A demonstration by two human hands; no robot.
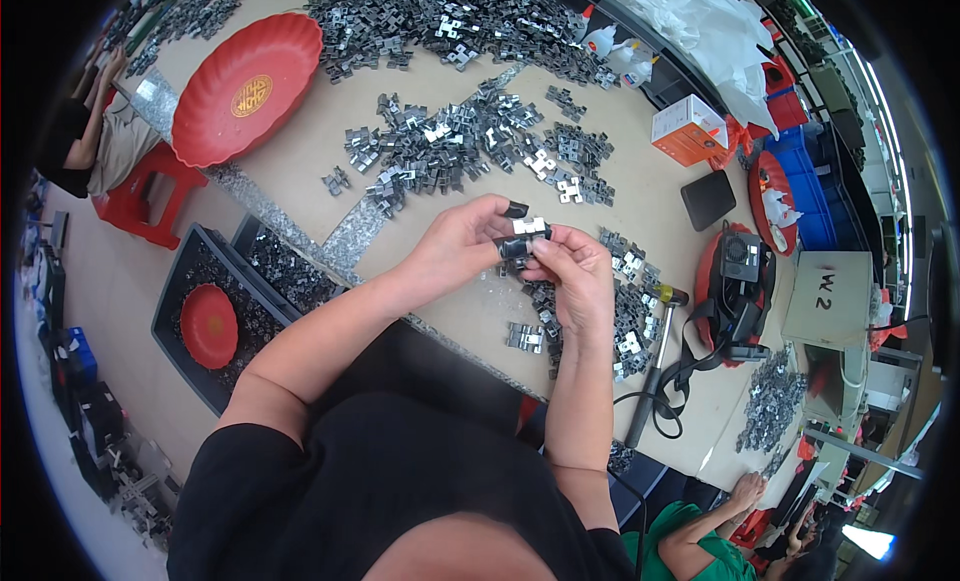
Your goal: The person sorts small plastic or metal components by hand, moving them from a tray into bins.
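Above the table's near edge, my two hands meet around a small shiny metal clip. My left hand has black wrapping on its thumb and a fingertip, and pinches the clip from the left. From the right, my right hand closes thumb and fingers on the same piece. The fingers cover part of the clip, so its full shape is hidden. Just beyond my hands lies a loose pile of similar metal clips. More clips spread beside and under my right wrist, and a few joined ones lie near the edge.
A large red tray stands at the far left. Dark bins of small parts sit below the table edge. To the right are a hammer, a black device with straps, an orange-white box and a person in green.
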